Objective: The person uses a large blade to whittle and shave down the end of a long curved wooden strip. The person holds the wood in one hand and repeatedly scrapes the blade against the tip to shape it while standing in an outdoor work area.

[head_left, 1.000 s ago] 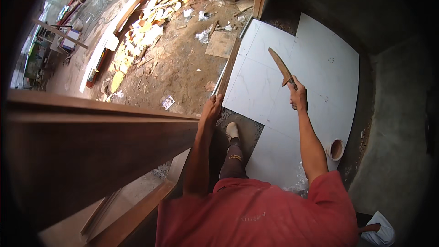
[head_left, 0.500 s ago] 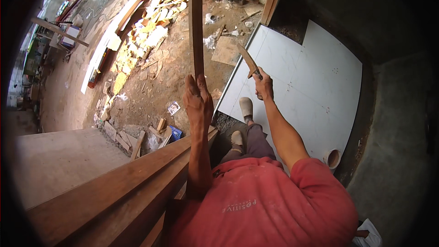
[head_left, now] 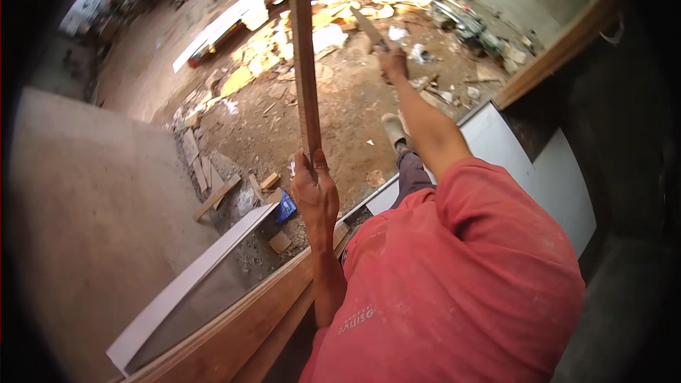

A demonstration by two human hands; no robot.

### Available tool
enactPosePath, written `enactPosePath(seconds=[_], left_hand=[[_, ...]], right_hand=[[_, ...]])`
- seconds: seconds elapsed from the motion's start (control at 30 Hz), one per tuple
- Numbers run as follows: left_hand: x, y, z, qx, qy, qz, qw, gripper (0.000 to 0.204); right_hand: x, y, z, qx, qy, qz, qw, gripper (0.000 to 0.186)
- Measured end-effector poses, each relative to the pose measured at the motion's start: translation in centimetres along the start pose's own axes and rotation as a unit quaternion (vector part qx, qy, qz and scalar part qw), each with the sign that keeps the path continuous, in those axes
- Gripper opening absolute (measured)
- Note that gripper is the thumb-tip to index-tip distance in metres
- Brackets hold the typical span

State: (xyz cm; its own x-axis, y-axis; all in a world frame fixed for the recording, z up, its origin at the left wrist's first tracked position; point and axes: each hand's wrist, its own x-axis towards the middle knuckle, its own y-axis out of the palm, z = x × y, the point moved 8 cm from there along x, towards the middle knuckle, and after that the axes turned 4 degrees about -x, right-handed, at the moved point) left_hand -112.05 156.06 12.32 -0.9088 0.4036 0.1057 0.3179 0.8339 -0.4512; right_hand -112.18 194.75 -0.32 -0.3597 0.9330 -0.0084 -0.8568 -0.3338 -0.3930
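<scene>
My left hand [head_left: 316, 195] is closed around the lower end of a long, narrow wooden batten [head_left: 303, 64], which stands up past the top of the view. My right hand [head_left: 392, 64] grips a machete-like knife [head_left: 366, 26] by its handle. Its brownish, tapering blade points up and to the left, apart from the batten. The handle is mostly hidden in my fist. My right arm is stretched out over the dirt ground, and one clog-type shoe [head_left: 394, 131] shows below it.
Wooden boards [head_left: 248, 319] and a white-edged panel [head_left: 191, 280] lie at lower left by a low wall [head_left: 92, 220]. Wood scraps [head_left: 241, 74] litter the dirt ahead. White tiles [head_left: 496, 142] and a wooden post [head_left: 557, 53] are on the right.
My body and the view have turned to the right. My right hand has swung the knife from over the tiles to over the dirt, closer to the scraps. The left hand keeps the batten.
</scene>
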Motion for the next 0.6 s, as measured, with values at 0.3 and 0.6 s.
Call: enactPosePath(seconds=[0.3, 0.6], left_hand=[[15.7, -2.0, 2.2, -0.112, -0.115, -0.133, 0.978, 0.048], [24.0, -5.8, 2.0, -0.143, -0.117, -0.246, 0.952, 0.044]], right_hand=[[17.8, -9.2, -16.9, -0.173, -0.235, 0.095, 0.952, 0.049], [11.1, 12.5, 4.6, 0.050, -0.226, 0.463, 0.856, 0.042]])
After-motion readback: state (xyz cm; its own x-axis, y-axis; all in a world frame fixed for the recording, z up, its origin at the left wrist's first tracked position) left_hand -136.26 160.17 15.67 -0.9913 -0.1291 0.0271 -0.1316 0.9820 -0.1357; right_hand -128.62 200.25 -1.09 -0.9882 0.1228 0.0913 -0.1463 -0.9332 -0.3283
